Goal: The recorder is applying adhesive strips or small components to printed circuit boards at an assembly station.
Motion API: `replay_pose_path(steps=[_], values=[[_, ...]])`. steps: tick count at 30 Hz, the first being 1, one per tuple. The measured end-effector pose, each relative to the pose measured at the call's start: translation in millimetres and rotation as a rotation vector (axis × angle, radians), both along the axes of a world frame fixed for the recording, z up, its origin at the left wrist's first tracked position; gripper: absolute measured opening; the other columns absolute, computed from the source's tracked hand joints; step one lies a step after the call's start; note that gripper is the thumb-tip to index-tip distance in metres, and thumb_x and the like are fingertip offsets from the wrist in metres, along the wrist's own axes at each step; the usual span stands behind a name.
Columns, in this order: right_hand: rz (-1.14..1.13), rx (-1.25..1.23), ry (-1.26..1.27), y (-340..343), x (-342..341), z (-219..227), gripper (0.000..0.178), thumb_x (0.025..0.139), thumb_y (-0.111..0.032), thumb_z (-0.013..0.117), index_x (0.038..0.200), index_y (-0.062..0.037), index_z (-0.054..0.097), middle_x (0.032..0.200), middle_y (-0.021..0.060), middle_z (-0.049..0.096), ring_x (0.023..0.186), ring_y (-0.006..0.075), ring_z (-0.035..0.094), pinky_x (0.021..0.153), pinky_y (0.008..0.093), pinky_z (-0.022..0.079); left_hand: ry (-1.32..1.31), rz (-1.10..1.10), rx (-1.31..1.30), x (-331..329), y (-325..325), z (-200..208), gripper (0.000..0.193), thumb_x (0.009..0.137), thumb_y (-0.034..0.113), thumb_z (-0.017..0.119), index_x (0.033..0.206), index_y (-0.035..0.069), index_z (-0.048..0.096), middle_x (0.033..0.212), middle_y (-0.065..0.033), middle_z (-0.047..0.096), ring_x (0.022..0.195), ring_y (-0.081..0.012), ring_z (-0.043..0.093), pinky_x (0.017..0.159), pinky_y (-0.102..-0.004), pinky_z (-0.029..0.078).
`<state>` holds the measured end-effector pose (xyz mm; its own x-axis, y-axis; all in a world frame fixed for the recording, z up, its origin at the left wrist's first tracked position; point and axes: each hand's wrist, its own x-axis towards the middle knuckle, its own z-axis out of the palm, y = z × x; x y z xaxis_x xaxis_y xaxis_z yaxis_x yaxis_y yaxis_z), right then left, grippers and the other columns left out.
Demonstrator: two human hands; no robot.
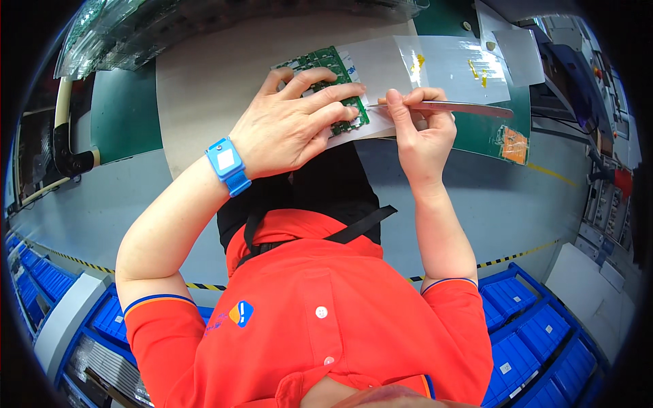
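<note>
Left hand (289, 129) covering circuit board (326, 75), tweezers (449, 107) beside

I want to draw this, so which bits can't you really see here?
Head view only:
- Circuit board: its middle is hidden under the left hand.
- Tweezers: the tip is too small to show whether it grips anything.
- Yellow bits on the clear sheet: too small and glary to identify.
- Stack at the top left: blurred, bent by the lens rim.
</note>
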<state>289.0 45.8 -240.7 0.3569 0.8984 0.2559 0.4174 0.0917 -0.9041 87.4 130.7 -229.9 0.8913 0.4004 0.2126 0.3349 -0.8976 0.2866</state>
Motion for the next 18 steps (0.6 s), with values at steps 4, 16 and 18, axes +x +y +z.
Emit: replay_pose_path(steps=[4,16,18], values=[[0.014,0.007,0.105,-1,-6,5,0.019,0.089,-0.003,0.068,0.089,-0.0053,0.049,0.083,0.0053,0.062,0.08,0.0165,0.069,0.069,0.0217,0.052,0.001,0.01,-0.001,-1,1,0,0.031,0.084,0.019,0.059,0.114,0.023,0.057,0.143,0.0054,0.046,0.13,-0.0219,0.04,0.106,-0.0455,0.028],[-0.053,0.051,0.133,0,-4,4,0.02,0.089,-0.003,0.068,0.092,-0.0059,0.049,0.084,0.0038,0.06,0.079,0.0164,0.069,0.066,0.0213,0.053,-0.087,0.003,-0.056,-13,2,0,0.032,0.086,0.022,0.063,0.116,0.016,0.055,0.139,0.003,0.049,0.127,-0.0229,0.045,0.103,-0.0416,0.037],[-0.076,0.124,0.085,-2,-3,2,0.02,0.089,-0.003,0.068,0.092,-0.0063,0.048,0.084,0.004,0.061,0.078,0.0161,0.069,0.065,0.021,0.053,-0.066,0.01,-0.052,-10,2,2,0.032,0.085,0.025,0.063,0.115,0.016,0.055,0.136,0.0029,0.051,0.125,-0.0233,0.046,0.102,-0.042,0.037]])
